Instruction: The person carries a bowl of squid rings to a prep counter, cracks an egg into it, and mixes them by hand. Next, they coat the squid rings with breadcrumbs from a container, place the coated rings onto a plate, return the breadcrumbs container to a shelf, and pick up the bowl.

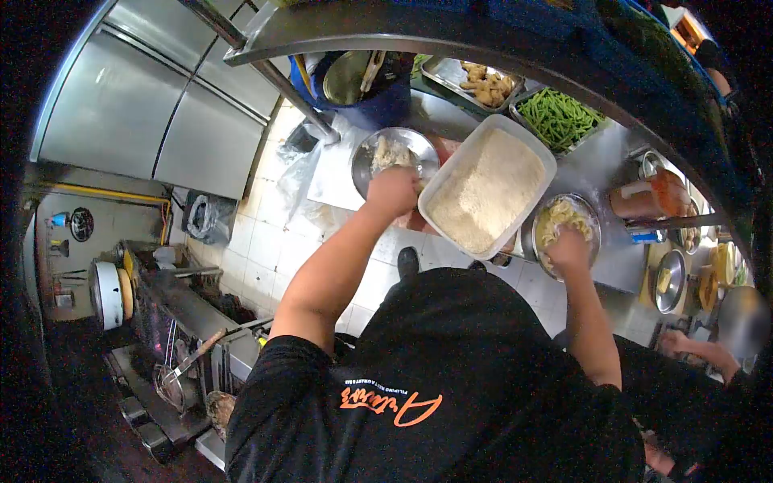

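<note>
Head view, 12 at the top edge, dial centred on the white tub, which holds a pale, dry-looking powder (whiter toward the middle, tan around it). Left hand: at 9 to 10 o'clock, over the lower edge of a metal bowl containing powder-coated pieces; fingers largely hidden, so cannot tell whether they are closed on one. Right hand: at 4 o'clock, fingertips down among pale yellow pieces in a second metal bowl; grip also cannot be told. Hands well apart, tub between them. At 12, beyond the tub: browned pieces in a metal tray. At 1 to 2, just beside the tub: green beans, piled. Farther out at 4: another person's hand, blurred, near the counter's lower end.
</note>
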{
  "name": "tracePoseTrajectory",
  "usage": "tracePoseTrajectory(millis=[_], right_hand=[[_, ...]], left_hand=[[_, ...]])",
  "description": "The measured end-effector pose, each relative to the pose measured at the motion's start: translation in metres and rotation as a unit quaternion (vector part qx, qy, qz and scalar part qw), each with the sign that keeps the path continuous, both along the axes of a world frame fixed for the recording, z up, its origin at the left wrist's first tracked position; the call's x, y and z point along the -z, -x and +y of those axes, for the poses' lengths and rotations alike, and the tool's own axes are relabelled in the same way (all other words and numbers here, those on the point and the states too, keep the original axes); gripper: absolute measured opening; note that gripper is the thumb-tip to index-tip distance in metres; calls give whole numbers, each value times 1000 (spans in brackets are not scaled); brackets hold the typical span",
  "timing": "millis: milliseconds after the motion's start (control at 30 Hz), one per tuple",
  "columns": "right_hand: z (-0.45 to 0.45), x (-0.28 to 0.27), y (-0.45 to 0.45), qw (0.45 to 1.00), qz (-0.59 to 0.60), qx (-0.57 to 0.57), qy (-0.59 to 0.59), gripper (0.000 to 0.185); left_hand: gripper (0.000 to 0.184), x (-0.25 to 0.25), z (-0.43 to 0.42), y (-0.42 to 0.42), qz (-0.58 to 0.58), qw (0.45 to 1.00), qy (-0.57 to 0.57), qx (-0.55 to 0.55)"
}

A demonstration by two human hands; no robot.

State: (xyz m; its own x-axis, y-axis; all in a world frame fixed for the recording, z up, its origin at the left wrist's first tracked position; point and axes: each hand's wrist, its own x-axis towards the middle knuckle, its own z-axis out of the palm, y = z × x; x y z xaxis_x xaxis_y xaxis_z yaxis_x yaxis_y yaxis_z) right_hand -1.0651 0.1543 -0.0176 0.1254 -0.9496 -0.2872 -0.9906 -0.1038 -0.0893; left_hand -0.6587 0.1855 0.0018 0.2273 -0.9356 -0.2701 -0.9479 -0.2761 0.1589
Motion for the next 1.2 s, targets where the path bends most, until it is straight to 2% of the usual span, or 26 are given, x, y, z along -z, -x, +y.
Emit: tracePoseTrajectory(millis=[67, 100, 167, 233, 267, 300, 367, 433, 467, 600, 667, 700, 767, 800, 867, 900, 967, 1000, 1067, 1100, 1133, 1167, 1200], right_hand=[[4, 1, -7, 1000, -12, 3, 12, 30], [8, 6, -5, 1000, 10, 5, 9, 30], [-2, 21, -18, 999, 22, -23, 7, 29], [-6, 20, -4, 998, 53, -13, 2, 29], [9, 12, 13, 999, -2, -12, 42, 31], [-15, 35, 1, 995, 73, -56, 39, 32], [-7, 13, 12, 999, 48, -6, -24, 31], [4, -15, 13, 999, 25, 35, 0, 32], [6, -21, 1, 998, -11, 48, 25, 35], [14, 0, 9, 999, 35, 5, -40, 39], [5, 16, 6, 999, 12, 17, -37, 37], [1, 18, 6, 999, 10, 17, -36, 37], [-7, 9, 1, 997, 38, 21, -58, 39], [-12, 3, 6, 998, 37, 22, -51, 39], [-6, -4, 32, 984, -95, 47, 144, 40], [-2, -8, 46, 985, -96, 48, 137, 40], [-14, -31, 59, 966, -217, 137, -13, 38], [-9, -44, 62, 967, -217, 136, -12, 38], [-21, -67, 36, 924, -349, 111, 110, 37], [-23, -81, 30, 924, -349, 111, 109, 37], [-28, -94, 9, 924, -336, 61, 175, 33], [-28, -97, -19, 914, -326, 14, 239, 31], [-34, -87, -35, 914, -327, 14, 239, 31]], left_hand=[[26, 14, 6, 5, 25, 993, 53, 100], [26, 24, 6, 9, 33, 993, 48, 107], [27, 38, -1, -1, -58, 998, 6, 20], [29, 3, 4, 4, 104, 973, 206, -28], [29, -18, 14, 0, 132, 960, 244, -23], [29, -25, 7, 10, 172, 942, 287, -13], [26, -26, 4, 27, 199, 913, 355, 32], [25, -67, 21, 56, 259, 894, 360, 55], [25, -69, 24, 52, 243, 899, 360, 63], [35, -60, 17, 91, 282, 914, 264, 123], [53, -38, -1, 103, 207, 948, 160, 182], [53, -28, -6, 107, 205, 948, 161, 183], [77, -5, -14, 111, 144, 967, 94, 189], [77, 8, -21, 111, 142, 966, 100, 191], [97, 28, -18, 111, 71, 970, 104, 210], [97, 33, -16, 111, 71, 971, 97, 209], [110, 21, -21, 113, 117, 971, 56, 202], [110, 12, -20, 122, 117, 971, 57, 202], [112, -12, -19, 115, 127, 973, 13, 193], [112, -12, -23, 123, 127, 973, 13, 193], [111, -10, -27, 124, 136, 973, -13, 189], [110, -8, -25, 113, 139, 972, -41, 186], [111, -1, -25, 112, 119, 973, -16, 198]])
